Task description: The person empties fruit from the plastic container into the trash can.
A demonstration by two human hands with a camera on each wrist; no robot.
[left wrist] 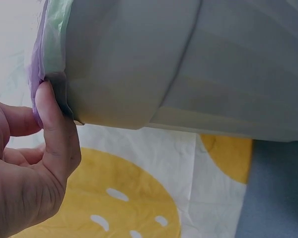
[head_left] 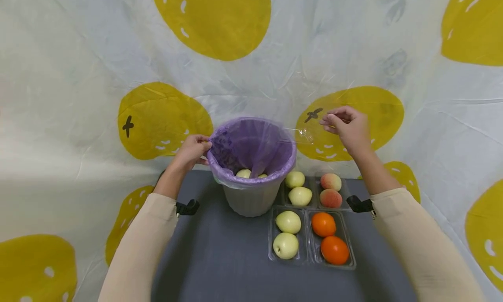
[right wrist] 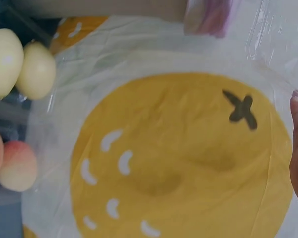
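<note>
No words, brand names, labels or numbers can be read in any view; the bin [head_left: 251,197], its purple bag [head_left: 251,144] and the clear fruit trays [head_left: 312,236] carry no print that can be made out; the only marks are on the cloth [head_left: 353,53]: small dark cross-like shapes on its yellow fruit prints, one left of the bin [head_left: 127,126], one right of it [head_left: 313,114], seen again from the right wrist [right wrist: 242,109]; they are stem marks, not letters.

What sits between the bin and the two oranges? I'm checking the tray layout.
In the head view, two pale green apples in a clear tray compartment lie between the bin and the oranges.
</note>
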